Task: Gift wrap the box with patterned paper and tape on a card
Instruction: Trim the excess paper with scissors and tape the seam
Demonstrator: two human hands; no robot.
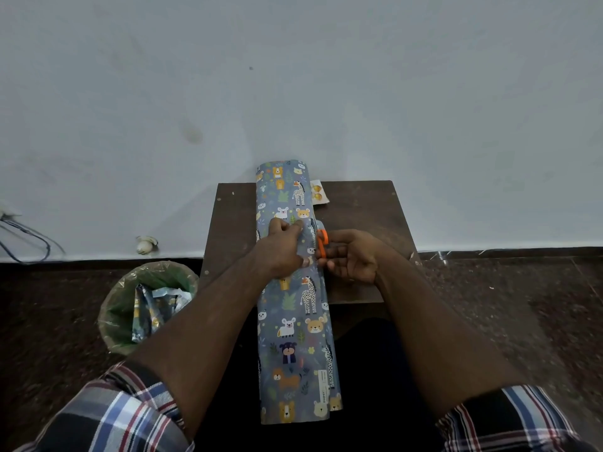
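Plaid cloth in blue, red, white and black forms the rolled-up sleeves [130,409] at the near edge, one on each forearm. Between the forearms lies the patterned paper [293,321], a long loosely rolled sheet of grey-blue printed with cartoon giraffes, bears, lions, pandas, a dark dog and green leaves. Its near end hangs over the person's lap; its far end passes the back edge of the desk [359,207] and meets the wall [293,76]. A small white label [323,386] sits near the paper's near right edge; its vertical print appears to read "paper", the rest too small to read. The left hand [280,246] lies palm-down on top of the paper at mid-length, fingers drawn together and pressing the sheet. The right hand [350,256], just beside the paper's right edge, is curled around the orange handles of the scissors [322,243]; the blades are hidden. The desk is small, dark brown wood, scuffed. On its far part, touching the paper's right edge, lies a pale card [318,190] bearing orange-gold round motifs, partly covered. Left of the desk, on the dark floor [505,321], stands a bin [146,305] with a clear liner, holding scraps of the same print. Cables [29,239] run along the pale wall's base at far left.
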